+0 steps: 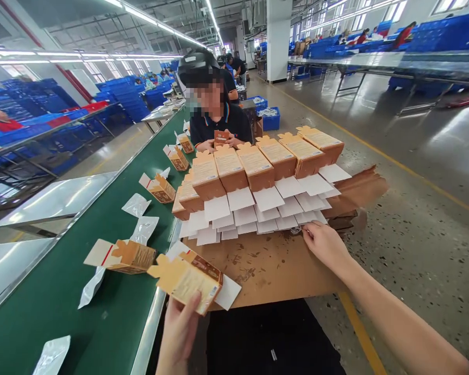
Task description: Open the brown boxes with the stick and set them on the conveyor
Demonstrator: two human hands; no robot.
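My left hand [183, 323] grips a small orange-and-brown carton [193, 281], tilted, with its end flaps open and a white flap hanging over the cardboard-covered table [258, 265]. At the right end of the stacked cartons [258, 166], my right hand [322, 240] has its fingers curled together under the lowest white flaps [266, 226]. A small shiny clear item [296, 229] lies beside those fingertips; whether they hold anything is hidden. Another open carton [135, 256] rests on the green conveyor belt [113, 323], just beyond the held one.
Silvery pouches [52, 354] and more open cartons [162, 187] lie along the belt to the left. Across the stack sits a co-worker [219, 117] holding a brown packet [222, 137]. Torn brown paper [359, 192] sticks out at right. Blue crates [269, 117] stand on the floor.
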